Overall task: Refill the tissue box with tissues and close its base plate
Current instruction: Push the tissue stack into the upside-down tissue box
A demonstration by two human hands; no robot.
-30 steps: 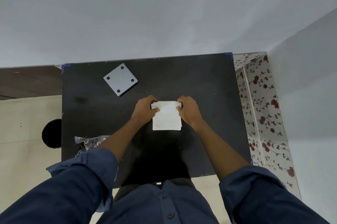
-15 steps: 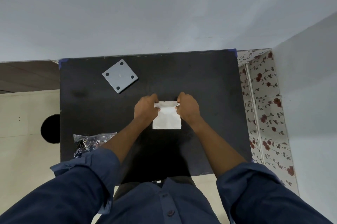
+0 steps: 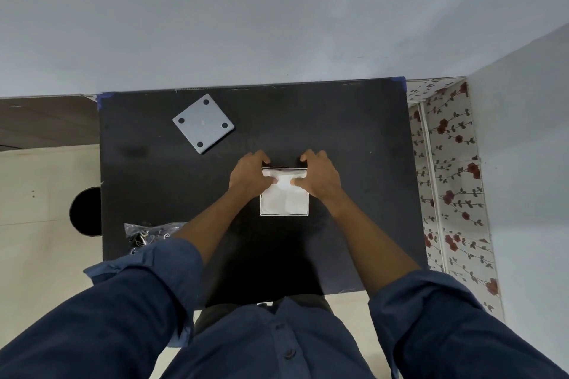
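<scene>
Smack in the middle of the matte black tabletop (image 3: 354,138) sits a square white tissue box (image 3: 284,204), open side up, with white folded tissues (image 3: 284,190) filling the opening. Both hands are on its far end. The left hand (image 3: 248,175) comes in from the left edge, thumb tucked over onto the tissues and the other fingers curled around the far left corner of the box. The right hand (image 3: 320,176) mirrors it on the right, thumb pressing down on the tissue pile, fingers hooked over the far right corner. So both are bent in a grip on the box and paper rather than hanging loose. The tissues look bunched and creased right under the thumbs and flatter toward the near end.

Up and to the left, well apart from the box, a flat grey square base plate with four dark round pads (image 3: 203,123) lies on the table, turned like a diamond, with nobody touching it. Near the left front edge there's a crinkly clear plastic bag (image 3: 147,232) with something dark in it, partly hidden by the rolled navy blue shirt sleeve (image 3: 154,267). Floral red-and-white patterned paper (image 3: 452,181) runs along the right of the table.
</scene>
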